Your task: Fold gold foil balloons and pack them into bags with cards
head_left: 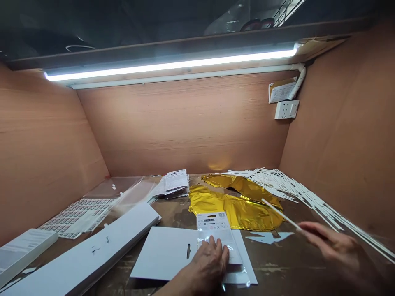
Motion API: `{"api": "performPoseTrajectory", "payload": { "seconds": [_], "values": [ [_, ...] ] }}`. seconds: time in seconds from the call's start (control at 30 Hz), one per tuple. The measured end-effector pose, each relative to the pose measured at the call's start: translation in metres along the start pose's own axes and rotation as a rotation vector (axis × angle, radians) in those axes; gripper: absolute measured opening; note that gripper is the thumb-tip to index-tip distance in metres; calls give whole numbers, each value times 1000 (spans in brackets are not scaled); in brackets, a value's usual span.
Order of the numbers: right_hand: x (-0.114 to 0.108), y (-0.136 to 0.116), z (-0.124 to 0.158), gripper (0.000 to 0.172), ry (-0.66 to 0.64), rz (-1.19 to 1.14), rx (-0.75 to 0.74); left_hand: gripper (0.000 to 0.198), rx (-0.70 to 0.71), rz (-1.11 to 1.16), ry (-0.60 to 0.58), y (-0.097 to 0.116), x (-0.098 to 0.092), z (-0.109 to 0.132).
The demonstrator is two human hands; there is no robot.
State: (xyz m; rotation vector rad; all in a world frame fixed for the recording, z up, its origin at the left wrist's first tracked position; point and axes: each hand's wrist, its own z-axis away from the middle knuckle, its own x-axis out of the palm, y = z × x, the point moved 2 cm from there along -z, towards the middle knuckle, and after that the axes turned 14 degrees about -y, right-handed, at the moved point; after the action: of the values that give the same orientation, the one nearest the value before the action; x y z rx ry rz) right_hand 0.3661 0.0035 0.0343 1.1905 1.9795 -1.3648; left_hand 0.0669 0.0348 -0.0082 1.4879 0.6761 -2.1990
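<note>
My left hand [211, 261] rests on a small printed packet [212, 224] with a hang hole and a barcode, its fingers laid over the lower part. That packet lies on a white card [166, 248] with a slot, and clear plastic film shows by its lower edge. My right hand [336, 246], slightly blurred, pinches one end of a thin white stick [280, 213] that points up and left. Beyond both hands lie shiny gold foil balloons [231, 205], flat on the table.
Many white sticks [296, 189] lie along the right wall. A stack of printed packets [176, 183] stands at the back. Long white cards [101, 255], a sticker sheet [77, 216] and a white box [24, 250] are on the left. Pale blue scraps [268, 237] lie near my right hand.
</note>
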Motion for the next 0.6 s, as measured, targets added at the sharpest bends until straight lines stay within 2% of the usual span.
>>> {"api": "performPoseTrajectory", "payload": {
  "seconds": [0.1, 0.2, 0.33, 0.43, 0.6],
  "values": [
    [10, -42, 41, 13, -68, -134, -198, 23, -34, 50, -61, -4, -14, -2],
    [14, -71, 61, 13, -77, -220, -294, 18, -32, 81, -77, -11, -24, -5],
    [12, -95, 61, 13, -223, -108, -393, 19, -49, 84, -11, -19, -36, -9],
    [8, -107, 54, 16, -303, 22, -370, 18, -71, 85, 35, -22, -47, -13],
    [12, -121, 44, 23, -296, 162, -305, 16, -61, 83, 78, -20, -64, -17]
  ]
}}
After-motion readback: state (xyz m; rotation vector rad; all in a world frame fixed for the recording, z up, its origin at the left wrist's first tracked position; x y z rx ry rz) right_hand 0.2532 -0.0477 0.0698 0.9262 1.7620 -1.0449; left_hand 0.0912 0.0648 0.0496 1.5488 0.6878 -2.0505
